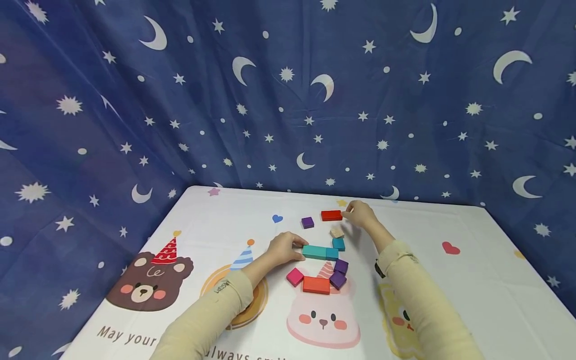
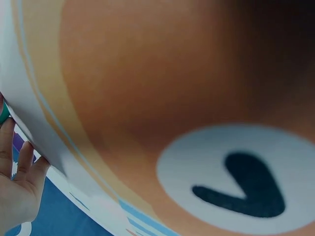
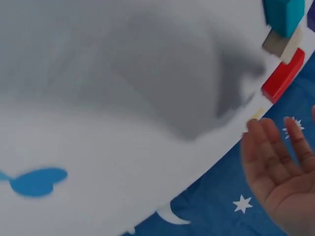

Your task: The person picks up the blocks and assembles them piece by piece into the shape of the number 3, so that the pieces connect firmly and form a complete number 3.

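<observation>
My left hand (image 1: 285, 248) has its thumb and fingers around the left end of a long teal block (image 1: 314, 252). At the left edge of the left wrist view, a green bit of the block shows by the fingertips. A blue block (image 1: 332, 254) sits against its right end. My right hand (image 1: 360, 214) is beside the right end of a red block (image 1: 331, 215) at the back of the table. In the right wrist view its fingers (image 3: 268, 147) are loosely extended, a little apart from the red block (image 3: 284, 76), with nothing held.
Between the hands lie a purple block (image 1: 308, 222), a wooden block (image 1: 336, 232) and a blue cube (image 1: 338, 244). Nearer are a pink block (image 1: 295, 277), an orange-red block (image 1: 316, 285) and two purple blocks (image 1: 338, 280). A starry blue curtain (image 1: 288, 100) hangs behind the printed tablecloth (image 1: 432, 235).
</observation>
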`<state>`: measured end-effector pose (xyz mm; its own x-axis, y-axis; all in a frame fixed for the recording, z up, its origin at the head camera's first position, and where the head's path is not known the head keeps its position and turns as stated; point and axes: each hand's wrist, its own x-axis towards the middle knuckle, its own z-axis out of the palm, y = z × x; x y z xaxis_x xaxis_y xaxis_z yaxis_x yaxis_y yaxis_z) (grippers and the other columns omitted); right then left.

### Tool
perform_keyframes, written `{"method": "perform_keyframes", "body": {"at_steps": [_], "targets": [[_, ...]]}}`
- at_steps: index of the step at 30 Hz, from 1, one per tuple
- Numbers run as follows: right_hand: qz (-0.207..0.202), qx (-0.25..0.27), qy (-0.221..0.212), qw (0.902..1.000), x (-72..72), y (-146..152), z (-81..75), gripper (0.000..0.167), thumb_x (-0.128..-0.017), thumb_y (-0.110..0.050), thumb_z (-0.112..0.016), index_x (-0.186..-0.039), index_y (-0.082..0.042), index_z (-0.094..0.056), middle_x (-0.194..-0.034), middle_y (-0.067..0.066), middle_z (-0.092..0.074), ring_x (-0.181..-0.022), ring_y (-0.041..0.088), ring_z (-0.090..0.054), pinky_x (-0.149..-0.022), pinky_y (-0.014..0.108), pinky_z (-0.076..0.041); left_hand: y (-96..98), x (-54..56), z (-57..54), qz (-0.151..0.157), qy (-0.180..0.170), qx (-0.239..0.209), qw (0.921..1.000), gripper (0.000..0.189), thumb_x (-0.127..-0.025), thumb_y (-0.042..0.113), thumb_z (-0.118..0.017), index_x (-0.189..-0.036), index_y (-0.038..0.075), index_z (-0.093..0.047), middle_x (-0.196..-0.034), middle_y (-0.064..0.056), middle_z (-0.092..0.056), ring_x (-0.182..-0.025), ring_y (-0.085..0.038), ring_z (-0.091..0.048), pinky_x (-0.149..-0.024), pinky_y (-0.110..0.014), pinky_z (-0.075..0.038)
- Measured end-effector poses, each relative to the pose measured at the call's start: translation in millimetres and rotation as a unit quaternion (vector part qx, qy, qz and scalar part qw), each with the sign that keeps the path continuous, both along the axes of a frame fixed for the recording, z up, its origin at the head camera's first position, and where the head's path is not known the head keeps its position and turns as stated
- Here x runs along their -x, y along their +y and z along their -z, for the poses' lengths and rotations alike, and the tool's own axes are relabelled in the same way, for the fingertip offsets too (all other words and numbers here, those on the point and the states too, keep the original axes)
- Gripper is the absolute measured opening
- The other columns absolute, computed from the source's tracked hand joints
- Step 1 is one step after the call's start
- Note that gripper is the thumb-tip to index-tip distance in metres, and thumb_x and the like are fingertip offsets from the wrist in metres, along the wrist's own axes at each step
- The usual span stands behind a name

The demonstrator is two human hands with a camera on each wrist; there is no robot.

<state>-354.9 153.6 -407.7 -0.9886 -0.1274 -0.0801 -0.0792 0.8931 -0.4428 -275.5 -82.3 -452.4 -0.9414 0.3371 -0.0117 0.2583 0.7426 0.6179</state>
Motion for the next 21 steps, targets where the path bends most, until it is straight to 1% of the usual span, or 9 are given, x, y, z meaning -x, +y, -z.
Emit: {"method": "perform_keyframes", "body": {"at_steps": [3, 5, 8, 10, 13, 16, 21], "targets": [[-0.017, -0.033, 0.024, 0.999, 6.3, -0.7, 0.4, 0.024, -0.09, -0.019, -0.06, -0.1, 0.003, -0.06, -0.095, 0.019, -0.064, -0.077, 0.025, -0.054, -0.072, 0.035, -0.048, -0.6, -0.8, -0.7, -0.001, 0.001, 0.001, 1.0, 0.035, -0.073, 0.015, -0.08, -0.107, 0.012, -0.072, -0.103, -0.005, -0.072, -0.107, -0.023, -0.062, -0.094, -0.045, -0.044], [-0.02, -0.052, 0.031, 0.9979, 10.0, -1.8, 0.7, 0.026, -0.089, -0.017, -0.062, -0.105, 0.003, -0.059, -0.102, 0.02, -0.064, -0.081, 0.027, -0.056, -0.078, 0.039, -0.049, -1.2, -1.5, -1.0, 0.0, 0.002, 0.002, 1.0, 0.035, -0.073, 0.015, -0.08, -0.107, 0.012, -0.072, -0.103, -0.005, -0.072, -0.107, -0.022, -0.062, -0.094, -0.044, -0.045], [-0.024, -0.06, 0.033, 0.9974, 14.0, -2.2, 2.2, 0.032, -0.088, -0.016, -0.063, -0.113, 0.004, -0.058, -0.109, 0.022, -0.062, -0.087, 0.029, -0.055, -0.086, 0.042, -0.049, -0.7, -2.3, -1.5, 0.0, 0.001, 0.001, 1.0, 0.035, -0.073, 0.015, -0.08, -0.107, 0.012, -0.072, -0.103, -0.004, -0.072, -0.106, -0.022, -0.062, -0.093, -0.044, -0.045], [-0.037, -0.062, 0.033, 0.9969, 16.3, -2.6, 4.7, 0.035, -0.088, -0.015, -0.064, -0.117, 0.004, -0.057, -0.113, 0.023, -0.06, -0.091, 0.031, -0.055, -0.09, 0.044, -0.048, -0.4, -2.5, -1.7, -0.002, -0.001, -0.002, 1.0, 0.035, -0.073, 0.015, -0.08, -0.107, 0.012, -0.072, -0.103, -0.005, -0.073, -0.107, -0.023, -0.062, -0.094, -0.044, -0.045], [-0.064, -0.072, 0.027, 0.995, 18.7, -4.0, 9.5, 0.039, -0.088, -0.016, -0.064, -0.121, 0.003, -0.056, -0.119, 0.025, -0.056, -0.098, 0.034, -0.055, -0.095, 0.048, -0.045, -0.6, -2.4, -1.2, -0.005, -0.005, -0.004, 1.0, 0.035, -0.073, 0.015, -0.08, -0.107, 0.012, -0.072, -0.103, -0.005, -0.072, -0.107, -0.022, -0.062, -0.095, -0.045, -0.044], [-0.086, -0.085, 0.016, 0.9925, 20.2, -6.3, 13.1, 0.041, -0.088, -0.018, -0.064, -0.123, 0.002, -0.055, -0.124, 0.028, -0.051, -0.104, 0.038, -0.054, -0.096, 0.051, -0.044, -1.0, -2.2, -0.8, -0.003, -0.005, -0.004, 1.0, 0.035, -0.073, 0.015, -0.08, -0.107, 0.012, -0.072, -0.104, -0.005, -0.072, -0.107, -0.022, -0.063, -0.096, -0.046, -0.044], [-0.088, -0.094, -0.013, 0.9916, 22.1, -11.3, 13.0, 0.046, -0.09, -0.018, -0.062, -0.13, 0.0, -0.049, -0.131, 0.03, -0.044, -0.11, 0.042, -0.051, -0.099, 0.056, -0.041, -0.7, -1.6, -2.2, -0.004, -0.009, -0.006, 0.9999, 0.035, -0.073, 0.015, -0.08, -0.108, 0.012, -0.072, -0.105, -0.005, -0.072, -0.108, -0.023, -0.062, -0.096, -0.046, -0.043]]}}
